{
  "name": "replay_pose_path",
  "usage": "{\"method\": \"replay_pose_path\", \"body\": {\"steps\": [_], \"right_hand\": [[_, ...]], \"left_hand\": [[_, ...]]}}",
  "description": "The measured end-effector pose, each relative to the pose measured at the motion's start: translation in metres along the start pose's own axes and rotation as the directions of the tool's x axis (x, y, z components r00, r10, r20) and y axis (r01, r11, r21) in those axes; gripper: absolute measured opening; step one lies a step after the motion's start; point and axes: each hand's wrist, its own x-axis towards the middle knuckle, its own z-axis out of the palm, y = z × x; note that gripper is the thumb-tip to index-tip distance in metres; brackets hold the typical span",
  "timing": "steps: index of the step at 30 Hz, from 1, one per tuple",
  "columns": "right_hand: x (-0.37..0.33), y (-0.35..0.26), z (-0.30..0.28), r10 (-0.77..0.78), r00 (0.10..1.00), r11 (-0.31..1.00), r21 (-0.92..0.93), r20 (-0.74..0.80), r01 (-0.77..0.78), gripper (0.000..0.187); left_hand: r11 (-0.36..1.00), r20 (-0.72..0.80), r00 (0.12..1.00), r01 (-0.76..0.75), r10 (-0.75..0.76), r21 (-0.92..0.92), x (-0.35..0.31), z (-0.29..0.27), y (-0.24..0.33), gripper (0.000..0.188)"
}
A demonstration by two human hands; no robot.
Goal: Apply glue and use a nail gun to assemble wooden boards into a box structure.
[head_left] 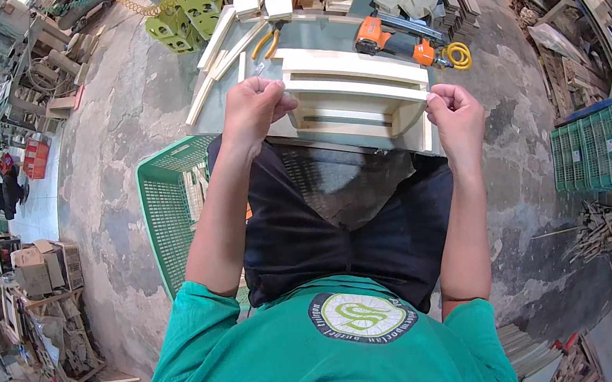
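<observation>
A pale wooden frame box with slats lies on the workbench in front of me. My left hand pinches a small thin piece at the box's left end, fingers closed. At the box's right corner my right hand is curled in a fist against the wood. Whether the right hand holds anything small I cannot tell.
Orange power tools, a yellow coiled hose, pliers and loose wooden slats lie on the bench. A green plastic basket stands at my left, another green crate at the right. Wood scraps litter the concrete floor.
</observation>
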Motion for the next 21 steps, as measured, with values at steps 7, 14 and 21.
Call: {"method": "replay_pose_path", "body": {"steps": [7,14,21], "right_hand": [[-0.009,0.000,-0.006,-0.372,0.920,0.895,-0.217,0.119,0.390,0.014],[0.000,0.004,-0.013,-0.510,0.826,0.796,-0.232,0.240,0.559,0.020],[0.001,0.002,-0.019,-0.532,0.807,0.777,-0.230,0.258,0.586,0.013]], "left_hand": [[0.855,-0.003,0.966,-0.227,0.258,0.467,0.008,-0.006,-0.006,0.018],[0.221,0.447,0.614,-0.716,0.650,0.662,-0.002,-0.018,0.007,0.025],[0.120,0.534,0.507,-0.791,0.677,0.600,0.005,-0.019,0.009,0.019]]}}
